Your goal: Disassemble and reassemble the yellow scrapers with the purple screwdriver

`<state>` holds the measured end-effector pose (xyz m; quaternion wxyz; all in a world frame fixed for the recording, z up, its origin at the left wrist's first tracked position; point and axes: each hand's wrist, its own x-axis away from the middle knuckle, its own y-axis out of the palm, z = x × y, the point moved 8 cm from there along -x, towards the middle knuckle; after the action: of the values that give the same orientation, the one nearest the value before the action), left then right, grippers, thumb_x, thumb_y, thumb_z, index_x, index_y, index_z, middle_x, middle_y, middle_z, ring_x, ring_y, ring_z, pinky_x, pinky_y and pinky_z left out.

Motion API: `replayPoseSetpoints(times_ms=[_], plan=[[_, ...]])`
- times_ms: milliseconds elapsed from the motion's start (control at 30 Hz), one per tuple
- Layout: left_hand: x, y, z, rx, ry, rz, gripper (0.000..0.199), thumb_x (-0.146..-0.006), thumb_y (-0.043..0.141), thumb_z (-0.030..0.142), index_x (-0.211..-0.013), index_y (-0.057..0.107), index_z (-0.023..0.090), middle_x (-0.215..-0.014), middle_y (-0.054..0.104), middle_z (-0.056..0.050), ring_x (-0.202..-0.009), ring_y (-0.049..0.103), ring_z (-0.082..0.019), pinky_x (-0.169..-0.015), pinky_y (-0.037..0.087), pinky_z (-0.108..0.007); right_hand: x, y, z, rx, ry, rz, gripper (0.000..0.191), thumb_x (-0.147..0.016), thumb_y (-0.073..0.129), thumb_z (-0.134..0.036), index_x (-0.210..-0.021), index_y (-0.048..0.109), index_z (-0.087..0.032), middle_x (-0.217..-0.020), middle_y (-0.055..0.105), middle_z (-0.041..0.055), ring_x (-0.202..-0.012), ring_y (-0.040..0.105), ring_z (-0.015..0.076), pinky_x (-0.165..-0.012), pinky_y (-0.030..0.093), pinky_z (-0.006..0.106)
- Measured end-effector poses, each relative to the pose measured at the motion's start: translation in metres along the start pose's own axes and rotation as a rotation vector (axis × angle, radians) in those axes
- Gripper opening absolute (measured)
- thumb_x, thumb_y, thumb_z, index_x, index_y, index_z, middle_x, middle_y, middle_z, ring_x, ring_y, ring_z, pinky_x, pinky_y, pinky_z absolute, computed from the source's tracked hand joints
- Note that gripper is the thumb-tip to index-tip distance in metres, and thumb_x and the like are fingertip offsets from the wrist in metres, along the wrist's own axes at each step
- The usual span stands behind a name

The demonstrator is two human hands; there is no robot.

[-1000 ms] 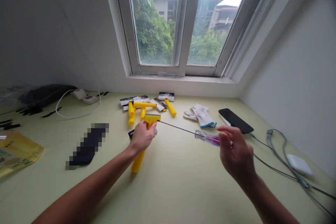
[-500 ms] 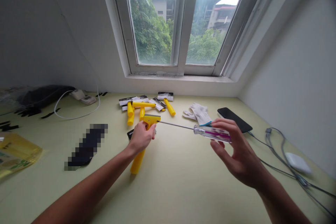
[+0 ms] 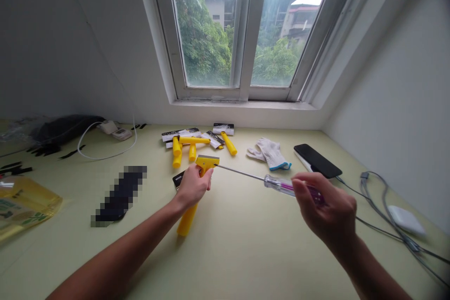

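Note:
My left hand [image 3: 192, 184] is wrapped round a yellow scraper [image 3: 186, 222], its head with a metal strip up and its handle slanting down toward me. In my right hand [image 3: 326, 201] is a screwdriver [image 3: 277, 184] with a clear and purple handle, the fingers closed round its rear end. Its shaft points left, and the tip meets the side of the scraper head; whether it sits in a screw is too small to tell. Behind the left hand a small black card [image 3: 178, 180] shows in part.
Several yellow scraper handles [image 3: 194, 140] lie with black-and-white cards [image 3: 223, 129] near the window. A white glove [image 3: 272, 152], a black phone [image 3: 317, 161], cables [image 3: 381, 211] and a white case [image 3: 407, 220] are to the right. On the left are a pixelated dark object [image 3: 119, 194] and a yellow pouch [image 3: 26, 206].
My right hand's fingers, looser and partly spread before, have closed round the screwdriver handle, and the hand sits farther right. The tip stays at the scraper head. The whole view has shifted slightly.

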<state>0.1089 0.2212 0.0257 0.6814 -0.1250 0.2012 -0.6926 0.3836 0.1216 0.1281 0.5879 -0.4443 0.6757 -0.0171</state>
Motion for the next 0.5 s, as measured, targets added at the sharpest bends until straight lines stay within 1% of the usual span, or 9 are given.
replayPoseSetpoints(times_ms=[67, 133, 167, 200, 267, 333, 367, 433, 500], plan=[[-0.001, 0.000, -0.002, 0.011, -0.014, 0.004, 0.039, -0.084, 0.053, 0.040, -0.053, 0.049, 0.018, -0.046, 0.052, -0.001, -0.041, 0.044, -0.010, -0.043, 0.033, -0.023, -0.001, 0.006, 0.005, -0.007, 0.068, -0.070, 0.017, -0.091, 0.052, -0.030, -0.104, 0.059, -0.022, -0.077, 0.064, 0.0024, -0.063, 0.063, 0.0165, -0.059, 0.051, 0.029], [-0.002, 0.000, -0.005, 0.060, -0.040, 0.005, 0.034, -0.084, 0.054, 0.039, -0.058, 0.050, 0.017, -0.046, 0.051, 0.000, -0.040, 0.043, -0.010, -0.043, 0.033, -0.022, -0.003, 0.017, 0.004, -0.152, 0.061, -0.205, 0.032, -0.091, 0.050, -0.031, -0.122, 0.049, -0.021, -0.103, 0.064, 0.0081, -0.085, 0.066, 0.0198, -0.072, 0.054, 0.032], [-0.003, 0.001, -0.006, 0.084, -0.050, 0.004, 0.031, -0.083, 0.054, 0.039, -0.061, 0.050, 0.017, -0.047, 0.051, 0.001, -0.040, 0.043, -0.009, -0.042, 0.033, -0.022, -0.004, 0.020, 0.001, -0.216, 0.027, -0.238, 0.037, -0.091, 0.051, -0.030, -0.126, 0.045, -0.022, -0.113, 0.062, 0.0096, -0.094, 0.065, 0.0207, -0.076, 0.055, 0.033], [-0.004, 0.002, -0.007, 0.101, -0.055, 0.001, 0.029, -0.083, 0.054, 0.038, -0.063, 0.050, 0.017, -0.047, 0.051, 0.001, -0.040, 0.043, -0.009, -0.042, 0.033, -0.022, -0.007, 0.021, -0.001, -0.246, -0.008, -0.229, 0.037, -0.090, 0.053, -0.030, -0.125, 0.045, -0.022, -0.115, 0.061, 0.0095, -0.096, 0.065, 0.0207, -0.077, 0.055, 0.032], [-0.004, 0.003, -0.008, 0.112, -0.058, -0.005, 0.029, -0.083, 0.054, 0.038, -0.064, 0.050, 0.017, -0.046, 0.051, 0.001, -0.040, 0.043, -0.009, -0.042, 0.033, -0.021, -0.013, 0.015, 0.002, -0.183, -0.010, -0.114, 0.025, -0.089, 0.056, -0.030, -0.113, 0.052, -0.023, -0.099, 0.067, 0.0059, -0.081, 0.067, 0.0181, -0.067, 0.054, 0.028], [-0.004, 0.004, -0.010, 0.107, -0.062, -0.008, 0.031, -0.083, 0.054, 0.039, -0.062, 0.049, 0.017, -0.046, 0.051, 0.001, -0.040, 0.043, -0.009, -0.042, 0.033, -0.021, -0.018, 0.011, 0.014, -0.063, 0.103, -0.014, 0.017, -0.091, 0.053, -0.034, -0.103, 0.055, -0.022, -0.078, 0.067, 0.0016, -0.058, 0.063, 0.0143, -0.052, 0.049, 0.025], [-0.004, 0.004, -0.011, 0.108, -0.067, -0.005, 0.031, -0.083, 0.055, 0.040, -0.062, 0.049, 0.017, -0.046, 0.051, 0.001, -0.039, 0.043, -0.009, -0.041, 0.032, -0.021, -0.020, 0.013, 0.020, -0.036, 0.162, -0.023, 0.019, -0.092, 0.051, -0.036, -0.103, 0.055, -0.021, -0.077, 0.066, 0.0013, -0.053, 0.061, 0.0134, -0.050, 0.047, 0.025], [-0.004, 0.003, -0.014, 0.120, -0.081, 0.002, 0.031, -0.083, 0.054, 0.040, -0.062, 0.049, 0.018, -0.045, 0.051, 0.001, -0.039, 0.042, -0.009, -0.041, 0.032, -0.021, -0.022, 0.023, 0.023, -0.088, 0.178, -0.132, 0.025, -0.093, 0.048, -0.037, -0.112, 0.051, -0.021, -0.091, 0.067, 0.0050, -0.066, 0.065, 0.0157, -0.057, 0.051, 0.026], [-0.005, 0.002, -0.016, 0.133, -0.089, 0.012, 0.030, -0.083, 0.054, 0.039, -0.063, 0.048, 0.018, -0.044, 0.050, 0.002, -0.038, 0.041, -0.009, -0.040, 0.031, -0.021, -0.022, 0.029, 0.016, -0.193, 0.081, -0.214, 0.032, -0.091, 0.051, -0.037, -0.119, 0.047, -0.022, -0.109, 0.064, 0.0082, -0.086, 0.067, 0.0186, -0.071, 0.054, 0.029]])
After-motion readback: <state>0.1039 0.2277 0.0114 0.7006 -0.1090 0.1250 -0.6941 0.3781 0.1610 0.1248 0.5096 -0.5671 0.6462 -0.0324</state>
